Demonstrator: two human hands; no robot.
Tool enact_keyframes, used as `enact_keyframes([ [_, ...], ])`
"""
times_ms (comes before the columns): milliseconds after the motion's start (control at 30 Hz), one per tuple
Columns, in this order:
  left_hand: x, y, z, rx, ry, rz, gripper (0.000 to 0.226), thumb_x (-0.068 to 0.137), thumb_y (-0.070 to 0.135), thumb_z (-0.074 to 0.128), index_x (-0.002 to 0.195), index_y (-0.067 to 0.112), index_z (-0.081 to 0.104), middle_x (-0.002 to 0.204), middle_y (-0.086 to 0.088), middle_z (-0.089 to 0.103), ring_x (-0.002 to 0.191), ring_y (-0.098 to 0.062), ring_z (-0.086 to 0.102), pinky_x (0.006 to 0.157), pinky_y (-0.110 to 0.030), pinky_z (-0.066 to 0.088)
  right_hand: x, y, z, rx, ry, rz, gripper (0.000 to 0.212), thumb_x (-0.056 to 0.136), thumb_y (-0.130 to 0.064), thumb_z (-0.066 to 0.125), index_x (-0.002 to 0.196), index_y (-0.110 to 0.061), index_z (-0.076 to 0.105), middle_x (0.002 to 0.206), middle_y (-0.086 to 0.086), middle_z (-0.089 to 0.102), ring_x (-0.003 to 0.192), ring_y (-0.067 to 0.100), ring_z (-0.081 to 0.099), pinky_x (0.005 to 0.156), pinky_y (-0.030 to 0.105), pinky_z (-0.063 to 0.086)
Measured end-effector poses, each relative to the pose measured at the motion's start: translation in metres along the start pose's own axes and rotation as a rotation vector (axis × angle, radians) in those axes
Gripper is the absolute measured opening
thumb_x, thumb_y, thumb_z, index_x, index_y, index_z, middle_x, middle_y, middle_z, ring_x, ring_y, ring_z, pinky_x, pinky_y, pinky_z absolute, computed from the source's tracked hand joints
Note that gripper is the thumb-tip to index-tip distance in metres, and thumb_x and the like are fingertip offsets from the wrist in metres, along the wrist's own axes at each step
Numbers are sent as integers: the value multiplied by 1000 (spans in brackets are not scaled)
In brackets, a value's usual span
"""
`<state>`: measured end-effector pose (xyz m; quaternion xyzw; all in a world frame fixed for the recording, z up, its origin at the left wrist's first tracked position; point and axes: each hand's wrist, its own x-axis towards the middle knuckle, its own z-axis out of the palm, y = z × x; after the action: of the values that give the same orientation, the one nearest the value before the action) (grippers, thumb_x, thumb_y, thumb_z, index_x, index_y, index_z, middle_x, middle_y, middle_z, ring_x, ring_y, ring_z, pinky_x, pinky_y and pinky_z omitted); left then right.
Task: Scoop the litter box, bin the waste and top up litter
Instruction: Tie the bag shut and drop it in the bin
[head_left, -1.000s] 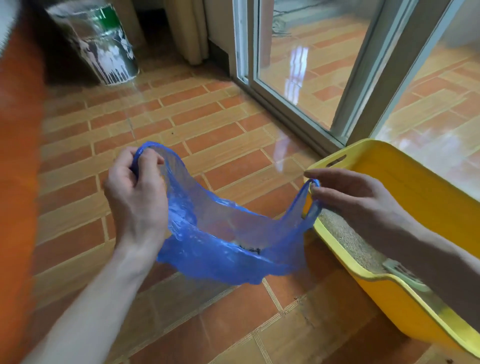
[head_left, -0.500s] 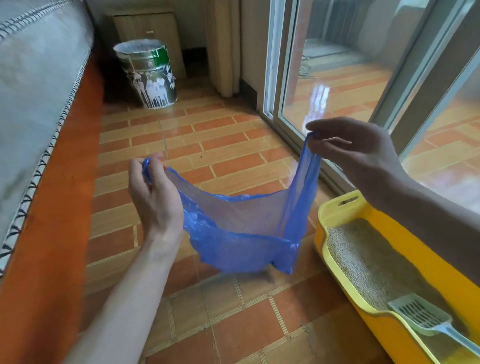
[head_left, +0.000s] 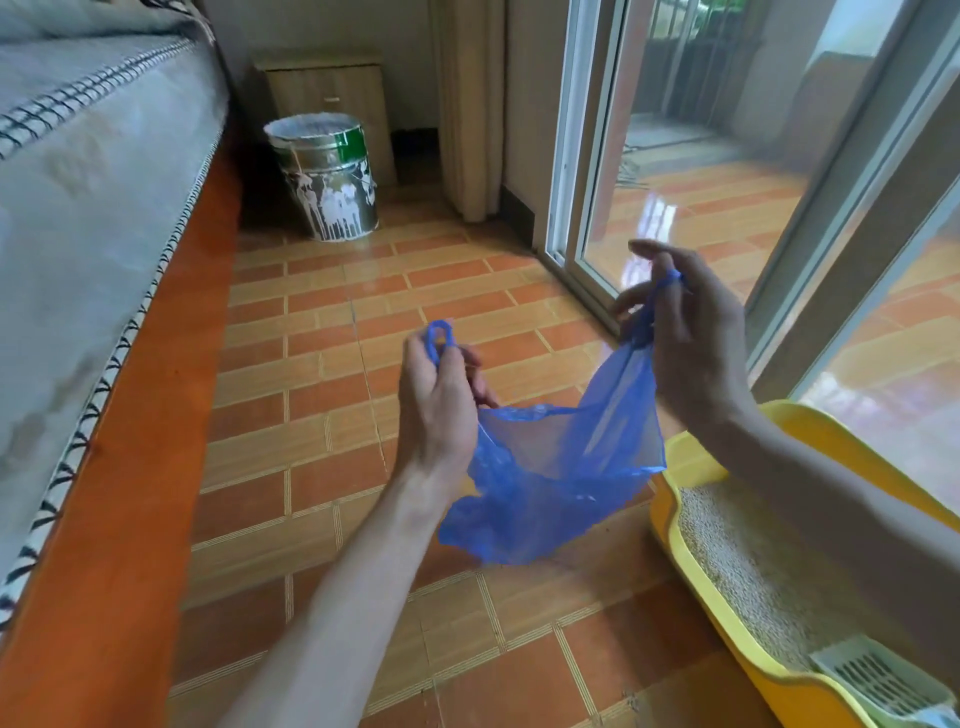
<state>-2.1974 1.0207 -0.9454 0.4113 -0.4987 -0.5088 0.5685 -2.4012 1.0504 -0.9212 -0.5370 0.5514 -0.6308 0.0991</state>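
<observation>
Hands had drawn closer together over the last second, and the view had lifted from the litter box toward the far wall. The left hand (head_left: 439, 400) pinched one handle loop of the blue plastic bag (head_left: 550, 483), the loop poking up above its fingers; the right hand (head_left: 680, 332), higher and further right, had the other handle hooked round a finger and pinched. The bag hung slack between them above the tiled floor (head_left: 332, 467), its mouth narrower than a second before, which I took as closing it to carry to the paint-spattered bucket (head_left: 327, 182) at the far wall. The yellow litter box (head_left: 670, 499) sat near right, just beside the bag, with the scoop (head_left: 878, 680) lying in the litter.
</observation>
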Motion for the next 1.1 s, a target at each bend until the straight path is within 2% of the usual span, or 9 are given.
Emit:
enact_keyframes([
  [167,-4,-11,10,90,-159,-3,29,114,21,33,102,12,58,84,-20,69,78,-29,73,62,-26,56,-7,27,13,172,40,448,60,109,-50,30,76,-11,61,44,-7,35,40,15,34,43,23,31],
  [300,-4,-25,20,274,-131,16,25,108,36,35,99,18,50,70,-3,43,55,-23,44,56,-39,44,-11,41,14,240,-72,576,42,97,-38,35,76,-13,60,51,-11,23,46,12,20,49,29,18],
  [467,-12,-29,30,302,-364,-112,29,88,36,39,113,21,38,71,-1,41,56,-16,36,59,-40,34,-22,25,8,170,-392,425,31,97,-39,57,94,-10,63,61,-6,29,56,13,28,50,23,27],
  [567,-21,-32,34,350,-525,-74,22,100,19,43,119,16,32,75,5,49,55,-6,45,58,-26,41,-31,17,11,46,-602,229,33,95,-42,70,100,-9,67,72,21,49,66,18,46,63,32,38],
  [700,-23,-44,34,314,-597,-99,31,93,16,43,122,19,31,80,-1,48,65,-12,44,66,-38,44,-35,26,11,4,-521,168,28,95,-32,72,94,-5,62,81,23,62,72,39,59,69,53,48],
  [800,-23,-54,32,258,-562,-122,41,91,20,52,129,23,40,83,3,55,71,-9,56,78,-36,56,-39,36,9,-26,-473,128,29,99,-28,66,93,-1,56,73,16,54,63,32,47,62,45,41],
  [900,-21,-72,24,386,-581,-132,7,103,27,62,110,26,64,84,5,71,82,-13,69,93,-44,56,-42,43,6,189,-370,251,27,103,-20,59,96,4,48,67,6,38,57,17,34,54,33,31],
  [1000,-23,-85,16,481,-607,-158,43,104,50,54,84,18,75,87,-11,77,77,-23,64,86,-44,48,-41,46,4,312,-316,354,15,104,-20,56,100,-6,52,63,-7,37,55,12,29,52,29,27],
  [1100,-26,-86,18,279,-465,-291,45,110,37,49,83,7,68,74,-13,76,79,-25,75,94,-44,50,-47,49,2,259,-251,400,26,103,-31,58,110,-8,51,63,-4,39,56,15,34,54,31,30],
])
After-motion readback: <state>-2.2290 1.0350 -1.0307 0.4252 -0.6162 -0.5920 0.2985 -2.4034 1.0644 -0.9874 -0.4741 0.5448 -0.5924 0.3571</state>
